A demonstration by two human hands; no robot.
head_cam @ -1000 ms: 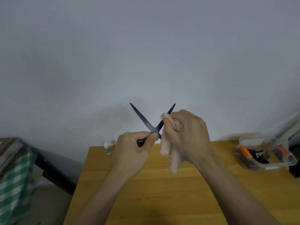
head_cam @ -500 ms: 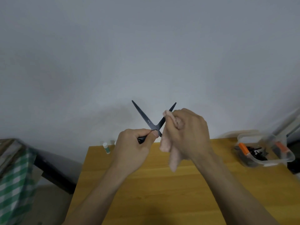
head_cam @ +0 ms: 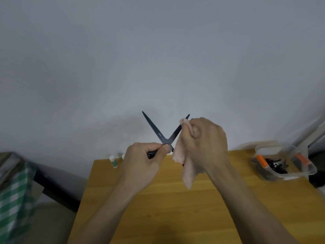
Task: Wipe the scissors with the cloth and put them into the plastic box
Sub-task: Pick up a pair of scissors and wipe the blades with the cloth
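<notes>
Head view shows the left hand (head_cam: pixel 140 166) gripping the dark handle of the scissors (head_cam: pixel 159 135), held up over the worktop (head_cam: pixel 158 208) with both blades spread wide and pointing up and away. The right hand (head_cam: pixel 205 145) clutches the cloth (head_cam: pixel 186 166) and pinches it round the right blade near its tip, the rest of the cloth hanging down. The risk, as I judge it, lies in the open edges: if the cloth slips or bunches thin, fingers could run along bare steel, and a tug towards the tip could twist the scissors in the left hand or snap the blades together. The left blade is bare; whether it is wiped I cannot tell. The box (head_cam: pixel 284 164) sits well apart at the right edge of the worktop, open on top, already holding dark items and orange-handled tools, which may crowd the scissors. A small bottle (head_cam: pixel 113 161) stands at the far left edge; a green checked fabric (head_cam: pixel 12 194) lies off to the left. Nothing blocks the way to the box.
</notes>
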